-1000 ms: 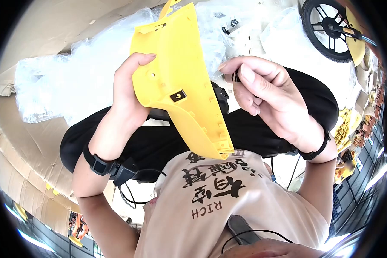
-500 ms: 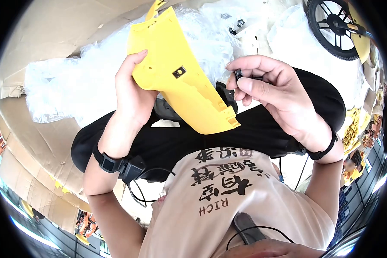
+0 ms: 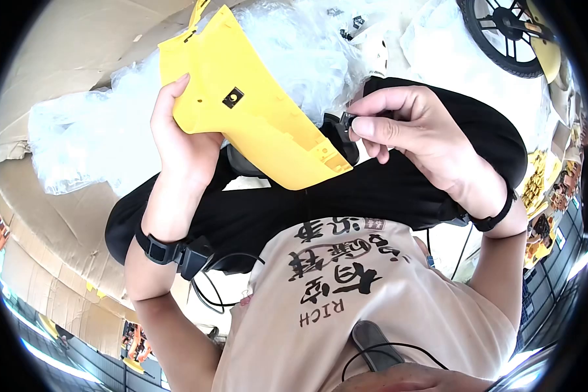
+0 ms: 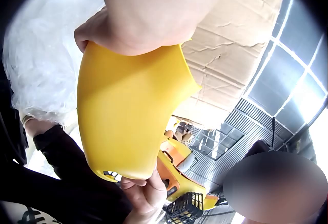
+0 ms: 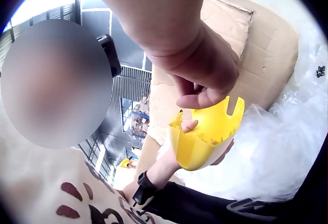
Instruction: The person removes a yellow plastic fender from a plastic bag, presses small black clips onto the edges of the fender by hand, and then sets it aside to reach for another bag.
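A curved yellow plastic shell [image 3: 274, 127] is held up in front of the lap, its hollow inner side facing the head camera. My left hand [image 3: 188, 149] grips it by its left edge, thumb over the inside and the other fingers hidden behind. On the shell's inner face sits a black clip with a round hole [image 3: 233, 98]. To the right of the shell, my right hand [image 3: 421, 134] pinches a small black clip [image 3: 347, 121] between thumb and index finger, apart from the shell. In the left wrist view, the smooth outer face of the shell [image 4: 128, 106] shows.
Clear plastic bags [image 3: 91, 137] lie on the floor ahead, over cardboard [image 3: 52, 202]. Small black parts [image 3: 353, 27] are scattered at the back. A spoked black wheel [image 3: 506, 26] stands at the back right. Something black lies on the lap beneath the shell.
The shell has shifted left and tilted, so its lower end sits higher and farther from the shirt. My right hand now shows the small black clip out at its fingertips.
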